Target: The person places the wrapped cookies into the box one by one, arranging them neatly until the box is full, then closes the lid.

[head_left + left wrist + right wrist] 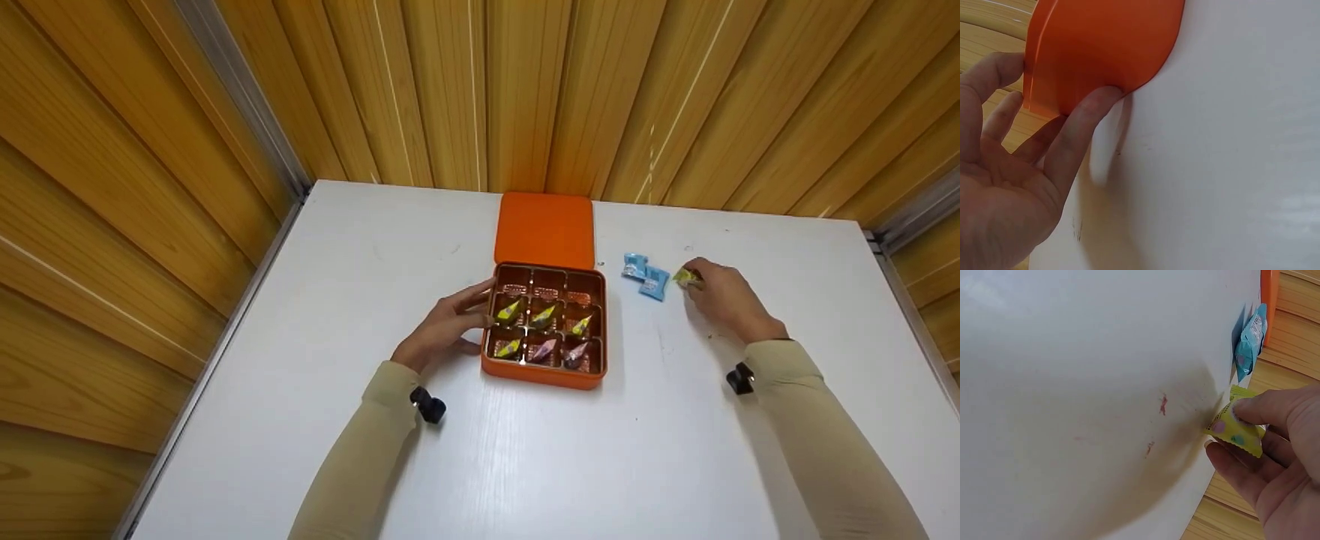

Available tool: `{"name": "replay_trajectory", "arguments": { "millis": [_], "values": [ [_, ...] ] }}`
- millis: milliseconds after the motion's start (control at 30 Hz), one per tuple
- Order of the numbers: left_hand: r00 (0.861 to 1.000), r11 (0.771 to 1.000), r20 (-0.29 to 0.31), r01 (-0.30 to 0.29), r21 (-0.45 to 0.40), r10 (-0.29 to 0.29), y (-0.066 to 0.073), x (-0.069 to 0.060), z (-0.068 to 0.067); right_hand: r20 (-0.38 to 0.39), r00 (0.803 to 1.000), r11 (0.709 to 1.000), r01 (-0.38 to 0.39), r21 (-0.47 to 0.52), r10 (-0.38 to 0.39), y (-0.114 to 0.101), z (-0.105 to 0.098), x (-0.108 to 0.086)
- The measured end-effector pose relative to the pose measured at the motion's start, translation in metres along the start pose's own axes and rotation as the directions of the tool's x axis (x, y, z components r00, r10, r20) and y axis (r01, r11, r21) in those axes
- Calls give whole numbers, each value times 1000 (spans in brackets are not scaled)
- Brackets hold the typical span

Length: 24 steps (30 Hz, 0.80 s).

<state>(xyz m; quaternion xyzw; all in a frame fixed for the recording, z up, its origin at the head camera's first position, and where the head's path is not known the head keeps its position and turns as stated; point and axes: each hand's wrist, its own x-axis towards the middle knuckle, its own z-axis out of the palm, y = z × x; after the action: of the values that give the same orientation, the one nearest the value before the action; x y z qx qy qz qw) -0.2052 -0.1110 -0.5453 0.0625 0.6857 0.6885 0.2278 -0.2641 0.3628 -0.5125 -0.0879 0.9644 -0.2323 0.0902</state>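
Note:
An orange box (pixel 544 380) with a divided brown insert sits on the white table. Wrapped candies stand in its front two rows: yellow ones (pixel 543 317) across the middle row and at front left, pinkish ones (pixel 577 355) in the other front compartments. The back row shows only a reddish bottom. My left hand (pixel 448 324) holds the box's left side; in the left wrist view its thumb and fingers lie against the orange wall (pixel 1100 50). To the right, my right hand (pixel 727 300) pinches a yellow-wrapped candy (pixel 1235 424). Two blue-wrapped candies (pixel 654 283) lie beside it.
An orange lid (pixel 545 229) lies directly behind the box, near the table's back edge. Wood-patterned panels (pixel 525 90) stand behind and to the left of the white table (pixel 510 465). Small dark marks dot the tabletop.

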Motion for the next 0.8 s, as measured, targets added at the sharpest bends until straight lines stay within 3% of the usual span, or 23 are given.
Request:
{"name": "replay_trajectory", "arguments": {
  "millis": [433,800],
  "values": [
    [1000,1000,-5,0,7,0,0,0,-1,-88,995,999,37,-4,-38,2,-1,-3],
    [1000,1000,-7,5,-14,-5,-1,0,0,-157,984,997,82,1,-80,-13,-7,-3]
  ]
}}
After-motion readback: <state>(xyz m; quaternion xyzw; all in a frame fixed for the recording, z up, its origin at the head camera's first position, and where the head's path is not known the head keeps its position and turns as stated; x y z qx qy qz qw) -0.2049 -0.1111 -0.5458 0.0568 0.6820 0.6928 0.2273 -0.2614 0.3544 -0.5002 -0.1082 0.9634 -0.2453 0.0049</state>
